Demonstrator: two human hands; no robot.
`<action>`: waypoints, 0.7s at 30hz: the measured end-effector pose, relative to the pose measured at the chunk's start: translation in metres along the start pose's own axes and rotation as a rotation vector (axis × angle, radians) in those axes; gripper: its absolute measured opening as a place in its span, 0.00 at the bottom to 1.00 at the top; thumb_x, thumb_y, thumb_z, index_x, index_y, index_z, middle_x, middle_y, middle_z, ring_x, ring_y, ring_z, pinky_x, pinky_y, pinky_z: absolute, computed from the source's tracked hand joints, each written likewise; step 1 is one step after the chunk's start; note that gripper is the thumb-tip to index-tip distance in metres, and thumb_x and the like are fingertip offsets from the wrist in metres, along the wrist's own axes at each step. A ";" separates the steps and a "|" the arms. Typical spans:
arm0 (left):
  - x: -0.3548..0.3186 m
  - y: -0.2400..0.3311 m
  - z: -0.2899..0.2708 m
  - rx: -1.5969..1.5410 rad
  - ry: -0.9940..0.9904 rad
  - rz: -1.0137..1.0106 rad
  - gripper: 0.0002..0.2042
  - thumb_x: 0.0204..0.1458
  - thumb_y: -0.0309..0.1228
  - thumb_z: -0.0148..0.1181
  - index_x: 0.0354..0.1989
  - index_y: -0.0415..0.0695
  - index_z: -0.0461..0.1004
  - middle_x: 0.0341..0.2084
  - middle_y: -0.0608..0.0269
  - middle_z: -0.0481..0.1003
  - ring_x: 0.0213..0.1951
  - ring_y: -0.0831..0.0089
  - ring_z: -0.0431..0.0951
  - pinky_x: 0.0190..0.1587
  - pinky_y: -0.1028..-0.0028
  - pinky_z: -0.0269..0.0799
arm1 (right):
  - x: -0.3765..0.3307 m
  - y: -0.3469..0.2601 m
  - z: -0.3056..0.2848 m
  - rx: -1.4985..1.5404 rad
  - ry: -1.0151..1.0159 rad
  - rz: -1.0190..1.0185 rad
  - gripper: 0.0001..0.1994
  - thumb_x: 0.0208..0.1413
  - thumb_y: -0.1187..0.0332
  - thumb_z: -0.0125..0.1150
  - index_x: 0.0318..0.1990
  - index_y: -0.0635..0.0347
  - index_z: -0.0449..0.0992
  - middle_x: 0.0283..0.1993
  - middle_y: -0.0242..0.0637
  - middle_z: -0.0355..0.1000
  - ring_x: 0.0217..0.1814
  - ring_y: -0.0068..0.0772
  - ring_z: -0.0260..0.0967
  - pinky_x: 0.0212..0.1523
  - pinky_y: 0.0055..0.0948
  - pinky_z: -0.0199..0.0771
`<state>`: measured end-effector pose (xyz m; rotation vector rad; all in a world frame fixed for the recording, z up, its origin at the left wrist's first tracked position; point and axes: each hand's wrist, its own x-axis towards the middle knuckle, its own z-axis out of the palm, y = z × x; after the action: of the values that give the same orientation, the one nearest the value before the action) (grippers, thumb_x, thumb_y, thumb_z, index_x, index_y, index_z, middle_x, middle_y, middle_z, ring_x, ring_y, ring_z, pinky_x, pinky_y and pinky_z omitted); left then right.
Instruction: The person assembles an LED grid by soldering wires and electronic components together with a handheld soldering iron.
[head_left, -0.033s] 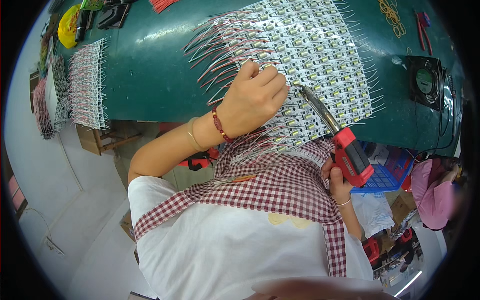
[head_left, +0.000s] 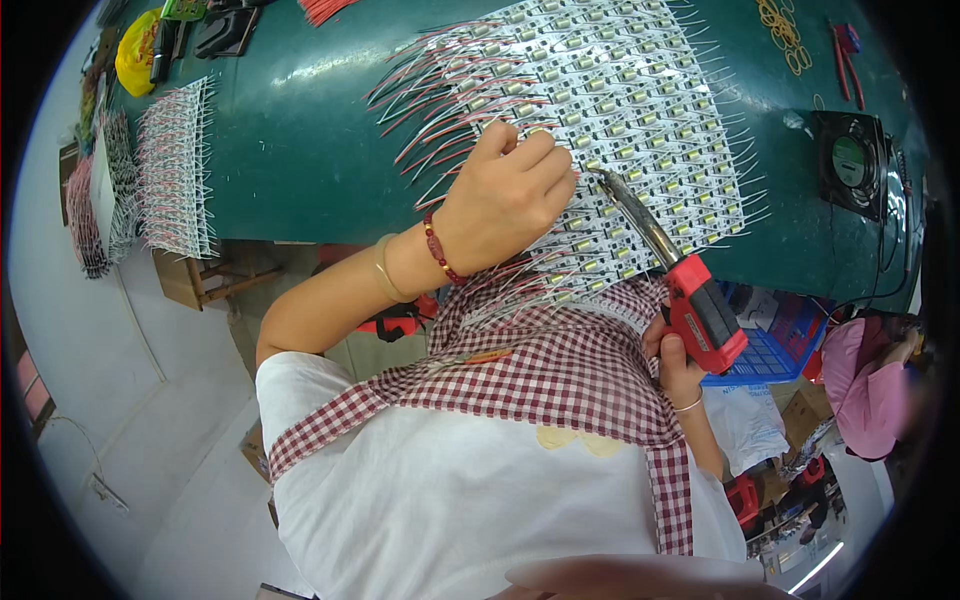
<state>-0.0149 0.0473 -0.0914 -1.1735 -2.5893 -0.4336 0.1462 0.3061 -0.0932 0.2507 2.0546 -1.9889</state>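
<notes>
Barely a shift since the earlier frame: both hands, the iron (head_left: 708,318) and the boards (head_left: 650,125) hold exactly the same places! Left hand (head_left: 512,192) comes in over the boards, fingers curled tightly inward, knuckles up, and with the fingertips hidden I cannot tell whether they pinch anything. Right hand (head_left: 678,362), down by the apron (head_left: 540,375), has its fingers closed around the iron's chunky red-and-black plastic handle. Out runs the slim metal barrel, stained dark toward the bent tip, which sits just beside the left fingers, over the boards; contact there is too fine to call. And what a surface: flat white rows, studded with little yellowish blocks, spread across the smooth green table (head_left: 300,150) right up to the apron. Thin red and white wires (head_left: 420,105) fan out along the left edge, short pale ones bristling on the right! Round beads (head_left: 433,248) and a smooth pale bangle (head_left: 386,268) circle the left wrist; checked cloth makes up the apron. Over to the far right, red-handled pliers (head_left: 848,68), looped rubber bands (head_left: 785,35), and a square black fan (head_left: 850,160)
</notes>
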 end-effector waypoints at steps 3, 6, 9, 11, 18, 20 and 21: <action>-0.002 -0.001 0.000 0.009 0.012 0.002 0.04 0.41 0.26 0.61 0.27 0.43 0.75 0.23 0.68 0.67 0.32 0.73 0.69 0.36 0.70 0.61 | -0.001 0.000 0.001 -0.009 0.005 -0.028 0.28 0.56 0.54 0.57 0.55 0.68 0.62 0.26 0.36 0.67 0.21 0.22 0.61 0.20 0.20 0.62; -0.001 -0.001 -0.001 0.029 0.066 0.015 0.03 0.39 0.28 0.54 0.23 0.44 0.71 0.23 0.68 0.65 0.32 0.73 0.67 0.35 0.71 0.59 | -0.002 0.000 -0.002 0.012 0.020 -0.035 0.27 0.56 0.54 0.57 0.55 0.68 0.62 0.26 0.36 0.67 0.21 0.22 0.61 0.20 0.20 0.62; -0.001 0.004 -0.013 0.039 0.062 -0.025 0.07 0.38 0.26 0.59 0.29 0.44 0.76 0.23 0.70 0.68 0.34 0.74 0.71 0.37 0.70 0.60 | -0.005 0.003 -0.003 0.033 0.032 -0.062 0.27 0.56 0.54 0.57 0.54 0.68 0.62 0.26 0.36 0.67 0.20 0.22 0.61 0.20 0.21 0.62; -0.002 0.009 -0.014 0.038 0.212 0.026 0.10 0.38 0.26 0.58 0.31 0.44 0.77 0.24 0.70 0.68 0.35 0.75 0.72 0.37 0.70 0.59 | -0.007 0.006 -0.003 0.042 0.025 -0.076 0.27 0.56 0.54 0.57 0.54 0.68 0.63 0.25 0.36 0.67 0.20 0.22 0.60 0.20 0.21 0.62; -0.009 0.013 0.007 -0.047 0.087 0.024 0.06 0.40 0.27 0.54 0.28 0.43 0.73 0.24 0.68 0.66 0.32 0.73 0.67 0.36 0.71 0.59 | -0.009 0.006 -0.003 0.017 0.003 -0.012 0.25 0.57 0.53 0.56 0.50 0.67 0.65 0.23 0.34 0.65 0.21 0.21 0.60 0.22 0.19 0.61; -0.009 0.014 0.007 -0.031 0.091 0.019 0.06 0.40 0.27 0.54 0.28 0.43 0.74 0.24 0.68 0.66 0.32 0.73 0.67 0.36 0.71 0.59 | -0.011 0.012 -0.006 -0.008 -0.009 -0.010 0.25 0.57 0.52 0.56 0.49 0.67 0.65 0.23 0.33 0.65 0.21 0.21 0.61 0.22 0.19 0.61; -0.009 0.015 0.006 -0.042 0.075 0.008 0.08 0.39 0.26 0.56 0.29 0.42 0.75 0.24 0.68 0.67 0.32 0.73 0.68 0.36 0.70 0.60 | -0.014 0.021 -0.010 -0.078 -0.025 -0.011 0.25 0.57 0.52 0.56 0.49 0.67 0.65 0.23 0.33 0.65 0.21 0.20 0.61 0.22 0.19 0.61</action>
<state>0.0016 0.0531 -0.0982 -1.1579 -2.5226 -0.5229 0.1652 0.3175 -0.1091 0.1983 2.1164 -1.9036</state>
